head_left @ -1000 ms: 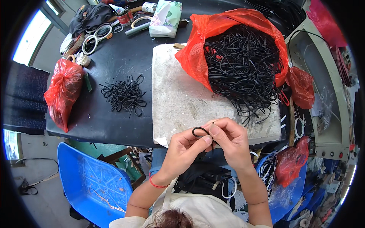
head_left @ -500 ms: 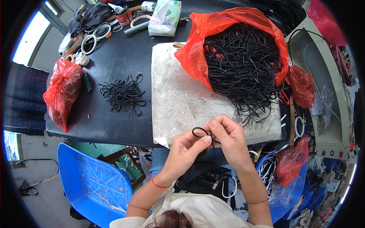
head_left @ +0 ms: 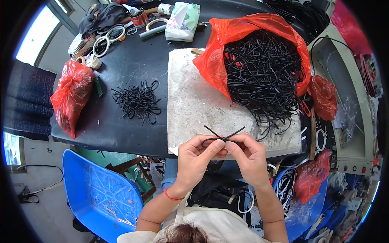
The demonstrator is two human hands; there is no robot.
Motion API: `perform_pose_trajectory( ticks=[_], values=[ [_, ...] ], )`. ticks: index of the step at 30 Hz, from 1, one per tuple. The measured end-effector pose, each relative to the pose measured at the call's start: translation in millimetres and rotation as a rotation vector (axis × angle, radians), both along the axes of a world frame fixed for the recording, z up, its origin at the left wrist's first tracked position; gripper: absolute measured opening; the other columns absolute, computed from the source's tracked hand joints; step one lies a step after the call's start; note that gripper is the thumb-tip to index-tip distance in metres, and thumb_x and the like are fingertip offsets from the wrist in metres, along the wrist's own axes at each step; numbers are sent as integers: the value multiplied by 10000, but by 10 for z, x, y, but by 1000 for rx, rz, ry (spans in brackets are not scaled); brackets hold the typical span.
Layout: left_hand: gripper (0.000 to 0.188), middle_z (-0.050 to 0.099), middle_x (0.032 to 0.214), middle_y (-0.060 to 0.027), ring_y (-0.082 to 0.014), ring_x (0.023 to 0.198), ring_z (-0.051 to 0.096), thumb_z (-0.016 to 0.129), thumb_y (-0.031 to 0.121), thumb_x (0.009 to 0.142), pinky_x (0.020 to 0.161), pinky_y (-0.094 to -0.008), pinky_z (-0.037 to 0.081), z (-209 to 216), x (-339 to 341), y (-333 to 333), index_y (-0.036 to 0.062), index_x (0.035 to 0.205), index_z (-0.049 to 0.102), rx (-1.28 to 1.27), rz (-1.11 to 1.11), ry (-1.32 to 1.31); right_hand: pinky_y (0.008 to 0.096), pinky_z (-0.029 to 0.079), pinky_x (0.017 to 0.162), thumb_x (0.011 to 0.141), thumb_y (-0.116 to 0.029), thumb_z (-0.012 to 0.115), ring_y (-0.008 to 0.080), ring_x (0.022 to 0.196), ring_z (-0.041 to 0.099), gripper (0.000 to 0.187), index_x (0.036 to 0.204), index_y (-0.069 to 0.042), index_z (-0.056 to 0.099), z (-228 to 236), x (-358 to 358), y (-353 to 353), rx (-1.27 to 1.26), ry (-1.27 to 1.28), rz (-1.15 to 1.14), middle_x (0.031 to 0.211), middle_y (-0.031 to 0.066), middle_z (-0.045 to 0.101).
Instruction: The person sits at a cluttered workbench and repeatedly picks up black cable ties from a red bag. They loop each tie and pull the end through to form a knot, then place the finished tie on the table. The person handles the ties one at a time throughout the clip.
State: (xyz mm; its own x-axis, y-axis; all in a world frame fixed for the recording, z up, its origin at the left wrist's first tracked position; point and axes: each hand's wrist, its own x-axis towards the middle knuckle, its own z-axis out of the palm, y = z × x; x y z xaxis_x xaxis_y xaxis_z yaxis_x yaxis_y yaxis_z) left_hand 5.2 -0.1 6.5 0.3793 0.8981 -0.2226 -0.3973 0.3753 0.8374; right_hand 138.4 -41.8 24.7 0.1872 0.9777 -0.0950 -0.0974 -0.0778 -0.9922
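Observation:
A thin black cord [head_left: 212,130] tied in a small bow is between my two hands, just over the near edge of a worn whitish board [head_left: 194,105]. My left hand [head_left: 195,159] pinches a loop on the left side of the knot. With thumb and fingertips, my right hand [head_left: 249,157] grips the cord on the knot's right side. Two loose ends stick up and spread apart above the knot. Beyond the board's left edge lies a small heap of black tied cords [head_left: 137,100]. Many loose black cords [head_left: 263,69] spill from a red plastic bag [head_left: 214,67] at the back right.
A knotted red bag [head_left: 72,95] stands on the table's left. Tape rolls [head_left: 101,46] and a tissue pack [head_left: 182,22] sit at the back. Blue plastic tubs [head_left: 101,190] flank my lap. A grey machine housing [head_left: 356,133] is at the right.
The cord's small loop has become a bow with two ends pointing upward. My hands have turned to face each other, both pinching close to the knot. The view has shifted slightly.

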Motion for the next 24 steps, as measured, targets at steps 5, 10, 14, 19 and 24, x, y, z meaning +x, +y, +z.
perform_pose_trajectory(
  ticks=[5,10,14,19,24],
  values=[
    [129,636,790,-116,-169,696,640,605,81,832,665,-287,546,-14,-5,-7,-34,886,582,1,7,30,224,448,702,848,-18,542,97,771,533,120,941,51,573,-26,42,1,33,-93,67,886,63,527],
    [131,636,787,-117,-168,699,639,606,86,833,669,-284,543,-2,0,0,-32,883,579,4,16,28,216,420,676,856,-34,543,89,730,508,116,943,34,578,-17,55,9,17,-58,76,857,46,530],
    [141,636,794,-116,-157,687,632,599,101,842,648,-271,536,-2,6,5,-33,878,575,24,15,19,189,359,563,876,-108,547,42,633,445,111,866,-1,576,-25,42,82,-66,105,7,738,-10,517],
    [210,629,806,-74,-99,674,597,581,145,863,604,-219,500,59,-35,15,-42,959,585,29,-233,159,181,284,479,885,-175,552,11,557,377,212,731,-37,507,-55,76,104,-28,-81,-28,634,-42,479],
    [236,621,786,-31,-59,642,561,564,183,877,546,-190,451,71,-33,-2,-18,995,605,76,-274,176,182,277,473,883,-176,556,10,547,361,234,704,-42,485,-113,-9,74,76,-97,-151,607,-41,466]
  ],
)
